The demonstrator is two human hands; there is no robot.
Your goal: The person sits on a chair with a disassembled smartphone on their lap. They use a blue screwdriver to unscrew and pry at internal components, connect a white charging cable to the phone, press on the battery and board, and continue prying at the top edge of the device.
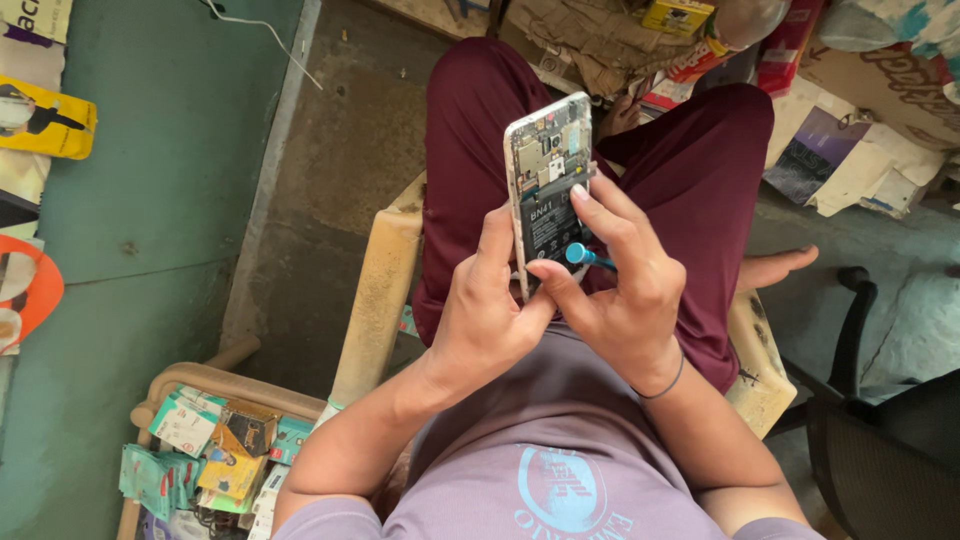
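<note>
**Opened phone held over our lap**

Closest to us, our lilac shirt (560, 470) fills the bottom edge. Above it, our left hand (485, 320) clamps its fingers on the lower edge of the opened phone (548, 175), upright over our maroon trousers (700, 170), battery exposed. Our right hand (625, 285) pinches a blue-handled tool (582, 255) against the phone's back, 1 finger stretched upward. Small boxes (215, 455) lie lower left.

Near left of you: heap of small green, yellow and white boxes (215, 455). Far left: yellow card packet (45, 120). Far right: yellow box (678, 15), torn cardboard cartons (880, 80).
</note>
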